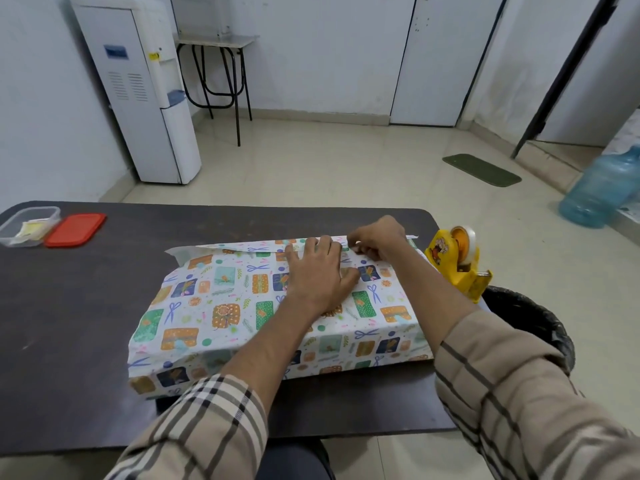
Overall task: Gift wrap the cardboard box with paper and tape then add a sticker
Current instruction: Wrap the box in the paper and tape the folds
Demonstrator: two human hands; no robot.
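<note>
On the dark table point(69, 306), centre: one cardboard box, wholly hidden under patterned wrapping paper point(221, 306). Condition of the long seam?

— It runs along the far top edge. The far flap overlaps the near sheet, and its left end stands slightly proud. No tape is visible on it.

— Hands?

— Entry one, left hand point(318, 271): fingers straight, palm flat, pressing the paper onto the box top just short of the seam. Entry two, right hand point(377, 241): fingers curled at the flap's edge, pinching it. Whether a strip of tape lies under them cannot be told.

— Supplies?

— One yellow tape dispenser point(457, 259), just beside the box's right end. One clear tub point(29, 225) holding pale slips, probably the stickers, with its red lid point(74, 230) alongside, well apart at far left.

— Handling note?

— Hold the palm down so the sheet stays taut. Draw the flap snug and square to the box edge before taping, since slack here would likely set as a wrinkle. Paper at the left end hangs loose, so the end folds look undone.
</note>
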